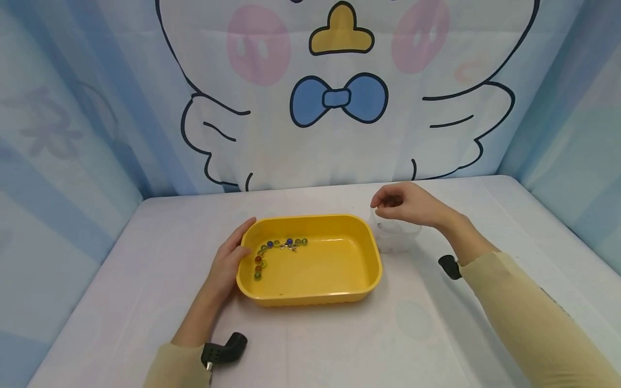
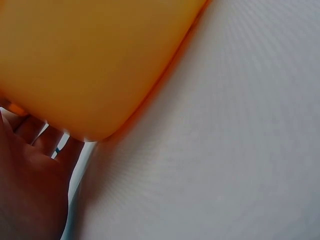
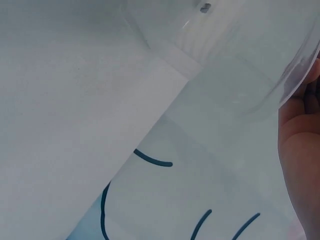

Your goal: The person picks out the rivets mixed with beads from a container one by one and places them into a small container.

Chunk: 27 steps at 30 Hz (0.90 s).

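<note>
My left hand (image 1: 228, 269) grips the left end of a yellow plastic tray (image 1: 335, 269), thumb over the rim and fingers along the outer wall. Inside the tray, green, blue and brown beads (image 1: 263, 248) lie in a curved row near the left and far sides, with small silvery charms (image 1: 289, 247) among them. At the tray's right stands a clear plastic container (image 1: 395, 237); a small dark piece (image 3: 205, 8) shows in it in the right wrist view. Above this container is my right hand (image 1: 412, 203), its fingers bent toward the thumb. Whether they pinch anything is hidden.
A white cloth covers the table (image 1: 310, 350). Behind it hangs a curtain (image 1: 335, 151) printed with a cartoon figure, and pale blue curtains (image 1: 63, 178) close both sides. Black wrist cameras (image 1: 225, 350) sit at both sleeves.
</note>
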### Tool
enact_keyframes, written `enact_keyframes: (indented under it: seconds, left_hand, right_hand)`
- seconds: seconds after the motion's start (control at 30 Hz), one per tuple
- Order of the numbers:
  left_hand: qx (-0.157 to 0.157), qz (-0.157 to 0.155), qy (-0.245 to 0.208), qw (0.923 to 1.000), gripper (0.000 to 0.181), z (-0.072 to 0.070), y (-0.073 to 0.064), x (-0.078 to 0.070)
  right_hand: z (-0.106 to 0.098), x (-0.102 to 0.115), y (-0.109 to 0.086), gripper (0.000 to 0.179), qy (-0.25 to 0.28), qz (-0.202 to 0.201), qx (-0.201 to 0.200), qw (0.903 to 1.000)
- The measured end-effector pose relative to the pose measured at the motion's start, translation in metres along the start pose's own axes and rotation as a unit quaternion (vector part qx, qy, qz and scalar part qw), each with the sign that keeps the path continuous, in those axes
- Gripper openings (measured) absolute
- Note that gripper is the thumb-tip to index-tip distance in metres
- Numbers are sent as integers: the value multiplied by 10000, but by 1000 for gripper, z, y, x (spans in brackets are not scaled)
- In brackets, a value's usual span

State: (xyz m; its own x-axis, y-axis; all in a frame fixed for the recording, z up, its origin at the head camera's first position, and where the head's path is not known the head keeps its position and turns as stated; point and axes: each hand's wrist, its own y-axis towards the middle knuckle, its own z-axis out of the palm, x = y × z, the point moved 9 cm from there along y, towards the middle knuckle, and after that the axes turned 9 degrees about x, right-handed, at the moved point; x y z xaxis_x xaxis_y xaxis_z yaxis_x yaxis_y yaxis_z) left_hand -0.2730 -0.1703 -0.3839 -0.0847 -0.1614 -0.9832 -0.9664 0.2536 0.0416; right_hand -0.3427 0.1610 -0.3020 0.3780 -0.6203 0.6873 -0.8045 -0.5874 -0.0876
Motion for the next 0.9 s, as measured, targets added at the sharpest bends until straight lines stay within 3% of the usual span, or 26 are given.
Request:
enact_keyframes:
  seconds: [0.9]
  left_hand:
    - [-42, -70, 40, 10000, 64, -1, 2, 5]
  right_hand:
    - [11, 52, 33, 19, 34, -561, 169, 9983]
